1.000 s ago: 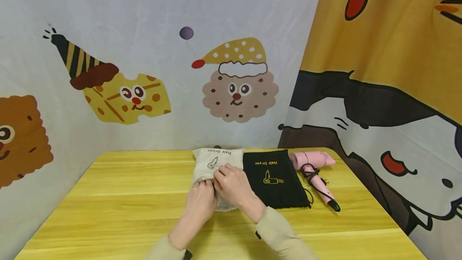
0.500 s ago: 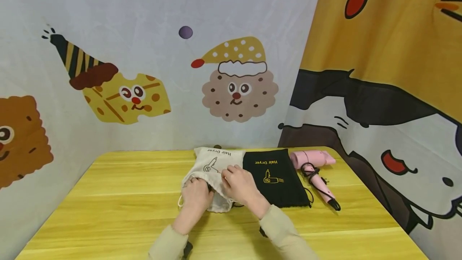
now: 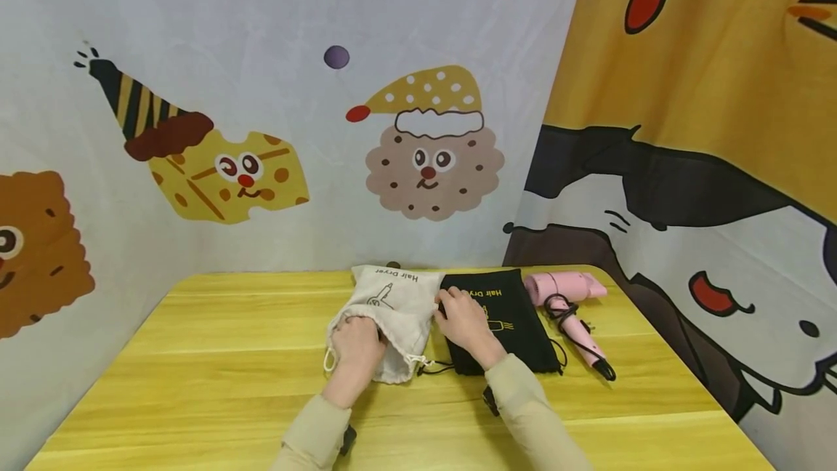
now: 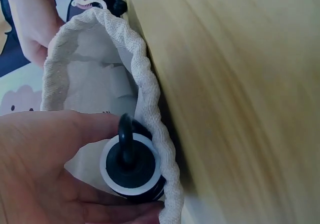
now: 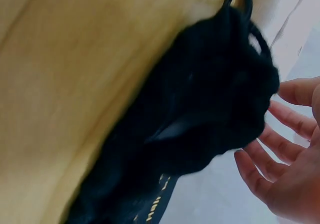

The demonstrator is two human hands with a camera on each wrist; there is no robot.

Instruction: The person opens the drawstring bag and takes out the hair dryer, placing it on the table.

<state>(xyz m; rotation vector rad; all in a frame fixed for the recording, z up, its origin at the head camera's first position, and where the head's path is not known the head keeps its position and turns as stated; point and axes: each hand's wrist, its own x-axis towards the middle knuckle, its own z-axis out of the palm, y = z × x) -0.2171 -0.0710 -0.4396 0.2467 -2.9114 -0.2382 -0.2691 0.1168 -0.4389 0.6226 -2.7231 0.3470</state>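
Note:
My left hand (image 3: 356,347) reaches into the mouth of a white drawstring bag (image 3: 408,311) printed "Hair Dryer". In the left wrist view, its thumb and fingers are around the handle end of a hair dryer (image 4: 131,166), dark with a white ring and a black cord loop. The rest of the dryer is hidden by the hand and cloth. My right hand (image 3: 466,318) is over the left side of a black "Hair Dryer" bag (image 3: 500,355), near the white bag's right edge. Its fingers (image 5: 285,144) are spread and loosely bent, holding nothing.
A pink hair dryer (image 3: 569,289), its black cord wound on the handle, lies right of the black bag. The wooden table (image 3: 216,355) extends left and in front of the bags. A cartoon-printed cloth (image 3: 261,253) hangs behind the table.
The left hand has gone into the white bag's mouth, which has widened. My right hand has let go of the white bag's mouth and moved right, over the black bag.

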